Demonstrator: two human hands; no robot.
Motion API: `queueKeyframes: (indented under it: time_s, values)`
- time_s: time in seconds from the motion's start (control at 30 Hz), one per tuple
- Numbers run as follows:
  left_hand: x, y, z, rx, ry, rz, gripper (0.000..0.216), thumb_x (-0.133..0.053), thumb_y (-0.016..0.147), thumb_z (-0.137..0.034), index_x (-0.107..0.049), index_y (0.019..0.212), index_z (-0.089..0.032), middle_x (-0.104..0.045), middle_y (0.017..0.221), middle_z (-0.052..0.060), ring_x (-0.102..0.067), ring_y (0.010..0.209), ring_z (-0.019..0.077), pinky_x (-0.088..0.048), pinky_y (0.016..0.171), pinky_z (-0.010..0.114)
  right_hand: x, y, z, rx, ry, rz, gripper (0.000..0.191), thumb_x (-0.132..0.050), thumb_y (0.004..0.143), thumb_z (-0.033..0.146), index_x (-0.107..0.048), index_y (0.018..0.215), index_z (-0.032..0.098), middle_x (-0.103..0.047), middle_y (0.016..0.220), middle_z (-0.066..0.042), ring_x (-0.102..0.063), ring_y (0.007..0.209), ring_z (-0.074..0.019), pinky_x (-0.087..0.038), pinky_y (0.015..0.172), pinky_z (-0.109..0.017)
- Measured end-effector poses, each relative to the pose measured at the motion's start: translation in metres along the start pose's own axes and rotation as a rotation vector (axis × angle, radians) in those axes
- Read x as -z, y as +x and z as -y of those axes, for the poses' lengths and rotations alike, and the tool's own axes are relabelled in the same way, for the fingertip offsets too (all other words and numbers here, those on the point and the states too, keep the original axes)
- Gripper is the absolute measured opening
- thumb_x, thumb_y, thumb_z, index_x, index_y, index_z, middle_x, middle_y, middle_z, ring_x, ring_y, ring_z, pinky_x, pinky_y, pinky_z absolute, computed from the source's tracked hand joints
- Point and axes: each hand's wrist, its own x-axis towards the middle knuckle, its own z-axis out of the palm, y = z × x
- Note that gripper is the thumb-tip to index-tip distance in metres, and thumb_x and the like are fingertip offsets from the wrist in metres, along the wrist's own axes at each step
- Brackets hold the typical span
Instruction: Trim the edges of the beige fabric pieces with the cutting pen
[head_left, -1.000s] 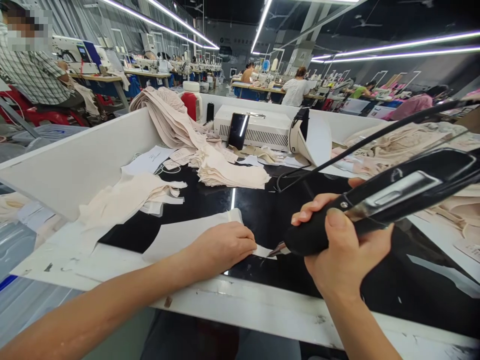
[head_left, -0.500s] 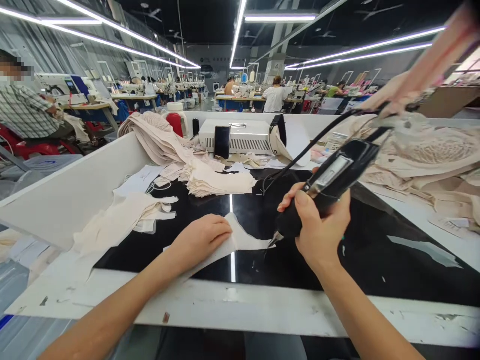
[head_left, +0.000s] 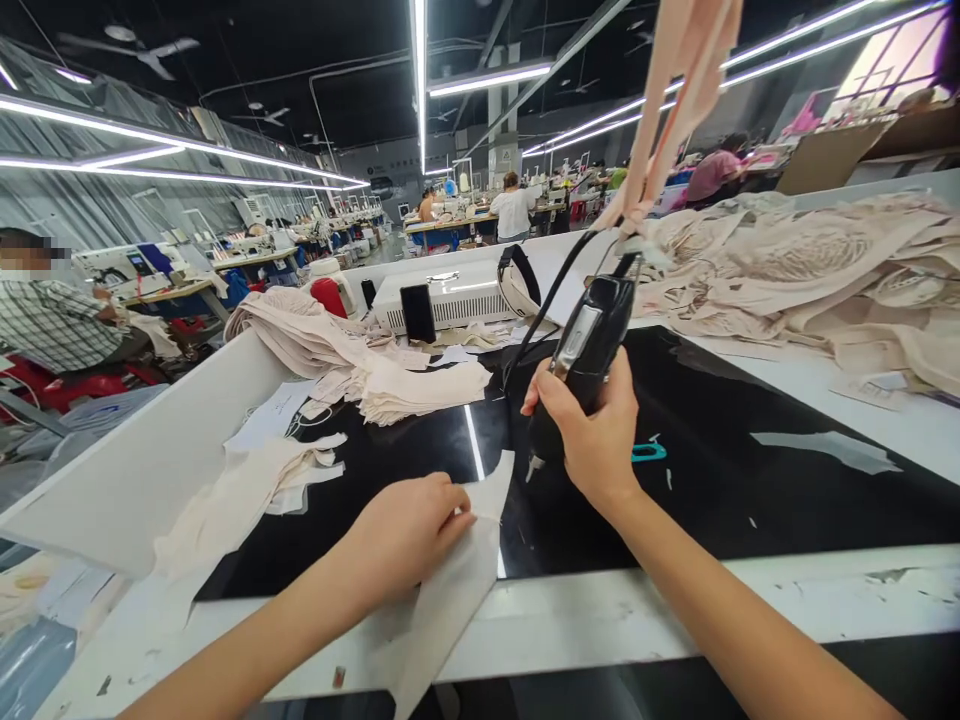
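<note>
My right hand [head_left: 592,440] is wrapped round a black hand-held cutting tool [head_left: 581,350], its metal tip pointing down just above the glossy black table top [head_left: 712,470]. A black cable runs from the tool's top towards the back. My left hand [head_left: 409,530] has its fingers curled on a pale cream fabric piece [head_left: 457,580] that hangs over the table's white front edge. The tool's tip is a short way right of the fabric's upper corner, apart from it.
A stack of cream fabric pieces [head_left: 420,385] lies at the back left, more pieces [head_left: 247,490] at the left, a heap of garments [head_left: 810,270] at the right. A white machine [head_left: 450,295] with a phone [head_left: 417,312] stands behind. A small teal object [head_left: 649,452] lies by my right hand. Other people sit at sewing stations.
My left hand has pulled the fabric piece towards me, over the front edge. My right hand has lifted the tool more upright and its tip is off the fabric. The view has tilted upward.
</note>
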Motion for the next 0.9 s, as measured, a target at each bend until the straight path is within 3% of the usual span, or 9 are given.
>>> queueKeyframes:
  time_s: [0.13,0.2,0.33,0.4,0.53,0.6,0.73,0.9]
  values:
    - [0.002,0.029,0.013,-0.197,-0.053,-0.108,0.011,-0.070,0.119,-0.022,-0.075,0.129,-0.022,-0.081,0.129,0.009,-0.079,0.125,0.0282,-0.064,0.112,0.041,-0.007,-0.003,0.003,-0.029,0.016,0.009,0.040,-0.097,0.089,0.050,-0.064,0.103,0.032,-0.073,0.079,0.008,-0.065,0.057,-0.0168,-0.062,0.055,-0.036]
    - [0.000,0.044,0.019,-0.294,-0.154,-0.088,0.021,-0.077,0.117,-0.024,-0.070,0.137,-0.022,-0.078,0.145,0.012,-0.072,0.145,0.0294,-0.060,0.126,0.045,-0.009,-0.004,0.003,-0.041,0.002,0.005,0.039,-0.096,0.089,0.048,-0.064,0.103,0.032,-0.072,0.081,0.008,-0.065,0.059,-0.0164,-0.061,0.057,-0.035]
    - [-0.006,0.062,0.029,-0.325,-0.232,0.050,0.038,-0.090,0.110,-0.033,-0.068,0.139,-0.024,-0.074,0.150,0.013,-0.069,0.150,0.0325,-0.058,0.130,0.051,-0.011,-0.004,0.002,-0.056,-0.037,0.004,0.037,-0.096,0.088,0.045,-0.065,0.104,0.031,-0.072,0.085,0.006,-0.066,0.066,-0.0173,-0.061,0.063,-0.036]
    - [-0.008,0.066,0.034,-0.302,-0.244,0.114,0.042,-0.094,0.108,-0.038,-0.068,0.138,-0.025,-0.074,0.151,0.013,-0.068,0.154,0.0348,-0.049,0.139,0.061,-0.012,-0.004,0.001,-0.061,-0.036,-0.001,0.038,-0.096,0.088,0.045,-0.065,0.104,0.030,-0.072,0.087,0.005,-0.067,0.068,-0.0175,-0.061,0.065,-0.036]
    - [-0.010,0.067,0.040,-0.258,-0.290,0.216,0.042,-0.092,0.108,-0.041,-0.068,0.139,-0.026,-0.075,0.153,0.013,-0.045,0.178,0.0396,-0.021,0.148,0.079,-0.016,-0.004,0.000,-0.077,0.007,0.012,0.038,-0.095,0.087,0.044,-0.066,0.107,0.030,-0.073,0.090,0.005,-0.067,0.069,-0.0169,-0.062,0.063,-0.035]
    - [-0.010,0.066,0.040,-0.253,-0.290,0.223,0.040,-0.092,0.109,-0.041,-0.069,0.138,-0.026,-0.075,0.151,0.012,-0.049,0.175,0.0383,-0.017,0.148,0.081,-0.018,-0.005,0.000,-0.080,0.023,0.012,0.037,-0.095,0.088,0.044,-0.067,0.108,0.031,-0.074,0.091,0.005,-0.067,0.068,-0.0166,-0.063,0.063,-0.035]
    - [-0.009,0.066,0.038,-0.263,-0.272,0.195,0.037,-0.093,0.108,-0.041,-0.070,0.133,-0.026,-0.075,0.148,0.011,-0.069,0.152,0.0329,-0.019,0.146,0.082,-0.021,-0.008,0.001,-0.078,0.017,0.007,0.036,-0.096,0.086,0.042,-0.067,0.106,0.031,-0.073,0.090,0.005,-0.067,0.068,-0.0168,-0.062,0.062,-0.034]
    - [-0.009,0.066,0.040,-0.274,-0.262,0.202,0.036,-0.091,0.109,-0.045,-0.073,0.133,-0.026,-0.077,0.148,0.011,-0.068,0.152,0.0349,-0.020,0.145,0.084,-0.020,-0.011,0.000,-0.085,-0.001,0.034,0.037,-0.095,0.088,0.043,-0.067,0.108,0.031,-0.072,0.090,0.005,-0.066,0.070,-0.0169,-0.061,0.062,-0.034]
